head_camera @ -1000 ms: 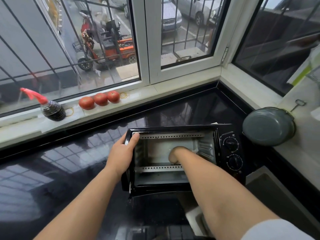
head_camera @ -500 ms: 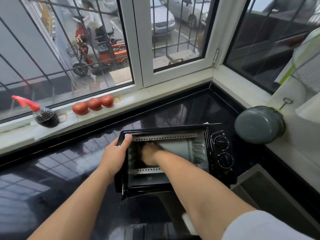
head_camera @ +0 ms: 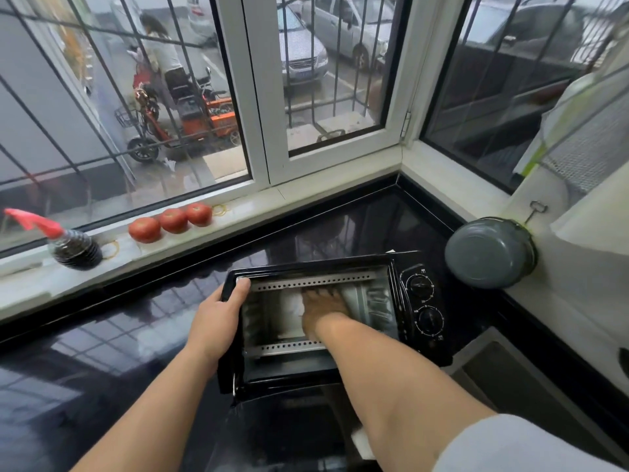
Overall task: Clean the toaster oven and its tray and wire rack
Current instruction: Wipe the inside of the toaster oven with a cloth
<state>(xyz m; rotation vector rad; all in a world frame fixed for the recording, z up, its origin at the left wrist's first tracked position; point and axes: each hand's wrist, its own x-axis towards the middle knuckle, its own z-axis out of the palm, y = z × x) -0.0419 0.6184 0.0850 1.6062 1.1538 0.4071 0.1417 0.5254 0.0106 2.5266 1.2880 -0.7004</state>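
Since before, right hand (head_camera: 323, 310) has shifted rightward inside the one toaster oven (head_camera: 326, 321) on the bench (head_camera: 102, 352); its grip is unclear. Left hand (head_camera: 218, 318) grips the oven's left edge. Three tomatoes (head_camera: 173, 219) line the sill.

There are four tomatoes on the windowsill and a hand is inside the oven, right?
Not quite: the head view shows three tomatoes on the windowsill, not four. The right hand is indeed inside the oven.

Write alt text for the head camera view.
A person's right hand reaches inside an open black toaster oven on a dark countertop, while the left hand grips its front left edge. Three tomatoes sit on the windowsill.
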